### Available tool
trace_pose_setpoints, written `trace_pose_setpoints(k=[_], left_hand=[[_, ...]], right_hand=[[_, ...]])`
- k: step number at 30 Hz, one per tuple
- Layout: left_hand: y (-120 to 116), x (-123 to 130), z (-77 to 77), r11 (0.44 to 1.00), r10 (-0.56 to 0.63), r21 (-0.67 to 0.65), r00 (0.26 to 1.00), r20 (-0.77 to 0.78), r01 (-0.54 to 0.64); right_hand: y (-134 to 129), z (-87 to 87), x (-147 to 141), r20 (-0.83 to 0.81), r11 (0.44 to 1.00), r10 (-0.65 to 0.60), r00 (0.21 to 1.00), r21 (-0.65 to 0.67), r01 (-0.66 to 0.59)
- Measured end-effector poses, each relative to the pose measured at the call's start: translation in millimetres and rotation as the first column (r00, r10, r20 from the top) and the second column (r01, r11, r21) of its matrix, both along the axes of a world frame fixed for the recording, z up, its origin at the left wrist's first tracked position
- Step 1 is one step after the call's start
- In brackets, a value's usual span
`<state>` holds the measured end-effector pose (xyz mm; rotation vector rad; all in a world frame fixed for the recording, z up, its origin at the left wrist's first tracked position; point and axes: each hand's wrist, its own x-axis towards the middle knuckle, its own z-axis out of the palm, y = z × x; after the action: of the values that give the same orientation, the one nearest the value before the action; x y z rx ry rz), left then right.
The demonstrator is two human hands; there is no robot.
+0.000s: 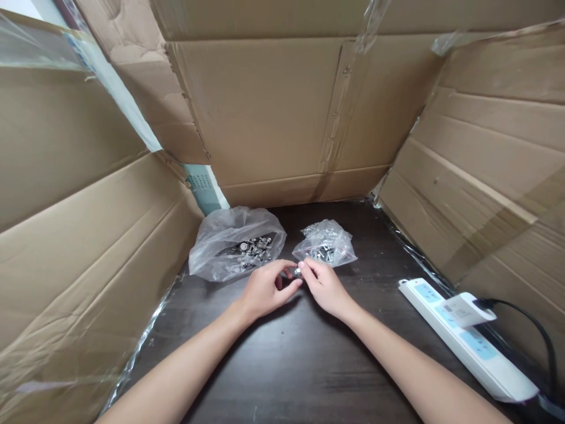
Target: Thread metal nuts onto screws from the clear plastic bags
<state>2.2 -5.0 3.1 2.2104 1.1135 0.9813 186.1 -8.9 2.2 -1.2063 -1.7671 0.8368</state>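
Note:
A small shiny metal piece (pixel 297 272) sits between my two hands, too small to name more closely. My left hand (pixel 269 288) is curled, with thumb and fingertips round the piece's left side. From the right, the thumb and forefinger of my right hand (pixel 324 285) pinch it. Beyond my left hand lies an opened clear plastic bag (pixel 212 250) holding many round metal parts (pixel 253 248). Just past my right hand is a smaller zip bag (pixel 342 250) with small shiny screw-like pieces (pixel 324 253) inside.
Cardboard walls (pixel 273 112) enclose the dark tabletop (pixel 282 365) at the back and both sides. A white power strip (pixel 468 341) lies at the right, with a plugged-in adapter (pixel 465 309) and its black cable (pixel 541 324).

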Motion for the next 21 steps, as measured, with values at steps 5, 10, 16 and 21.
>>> trace_pose_setpoints(k=[5, 10, 16, 21], left_hand=[[0.8, -0.4, 0.1, 1.0, -0.023, -0.005, 0.999, 0.046, 0.023], [0.5, 0.3, 2.3, 0.999, -0.028, 0.037, 0.997, 0.072, 0.026], [-0.2, -0.7, 4.6, 0.998, -0.036, 0.062, 0.996, 0.079, 0.031], [-0.4, -0.5, 4.7, 0.998, -0.033, 0.064, 0.996, 0.077, 0.028]], right_hand=[[-0.9, -0.5, -1.1, 0.006, 1.0, 0.004, 1.0, -0.006, -0.004], [-0.5, 0.1, -0.8, -0.001, 1.0, 0.007, 1.0, -0.025, -0.007], [-1.8, 7.0, 0.4, -0.052, 0.996, 0.031, 0.998, -0.077, -0.035], [-2.0, 8.6, 2.1, -0.079, 0.992, 0.055, 0.995, -0.112, -0.064]])
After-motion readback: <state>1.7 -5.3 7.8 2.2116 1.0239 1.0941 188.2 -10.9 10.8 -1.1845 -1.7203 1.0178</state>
